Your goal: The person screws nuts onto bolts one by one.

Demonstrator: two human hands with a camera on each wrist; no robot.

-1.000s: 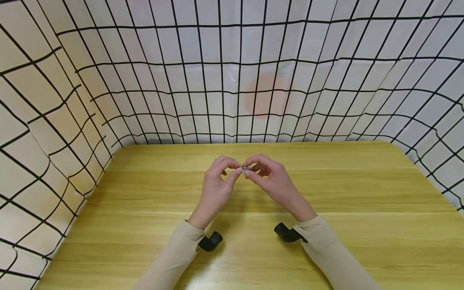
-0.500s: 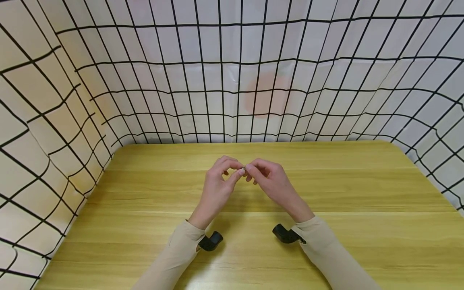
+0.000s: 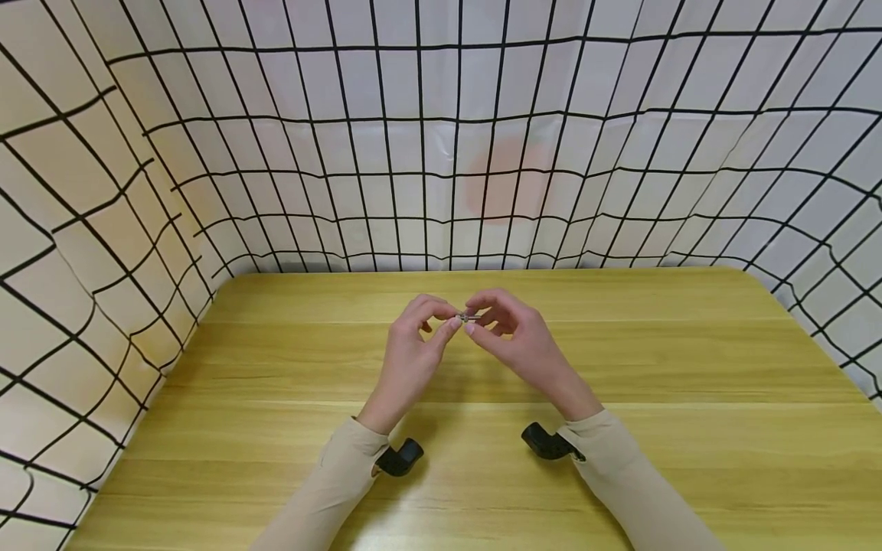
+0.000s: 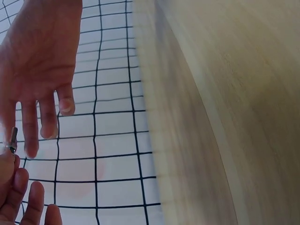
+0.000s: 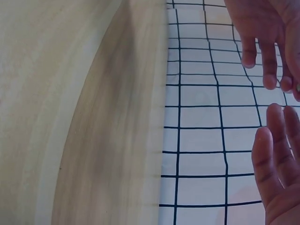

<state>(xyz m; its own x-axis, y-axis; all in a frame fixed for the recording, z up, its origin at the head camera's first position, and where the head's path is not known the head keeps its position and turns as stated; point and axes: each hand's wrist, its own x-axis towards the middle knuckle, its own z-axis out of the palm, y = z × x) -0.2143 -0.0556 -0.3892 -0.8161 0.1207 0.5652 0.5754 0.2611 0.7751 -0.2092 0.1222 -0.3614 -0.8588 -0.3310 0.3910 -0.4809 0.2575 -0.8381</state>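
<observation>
A small metal bolt (image 3: 472, 317), with a thin shaft and a wider part, is held above the table between both hands. My left hand (image 3: 412, 352) pinches its left end with thumb and index finger. The shaft points right, between the thumb and index fingertip of my right hand (image 3: 524, 344), which sit at either side of the wider part. In the left wrist view the bolt (image 4: 14, 137) shows at the left edge, and the right hand's (image 4: 42, 61) other fingers extend loosely. The right wrist view cuts off both fingertip grips; the right hand (image 5: 276, 183) is partly visible.
A wooden table (image 3: 289, 459) spreads beneath both arms. White sheeting with a black grid (image 3: 441, 145) rises behind it and along both sides. A black wrist mount (image 3: 401, 458) sticks out of the left cuff, another black mount (image 3: 547, 441) out of the right.
Half a second ago my right thumb and index finger were rolled together over the bolt; now they have spread apart and uncovered the shaft. My left hand has hardly moved.
</observation>
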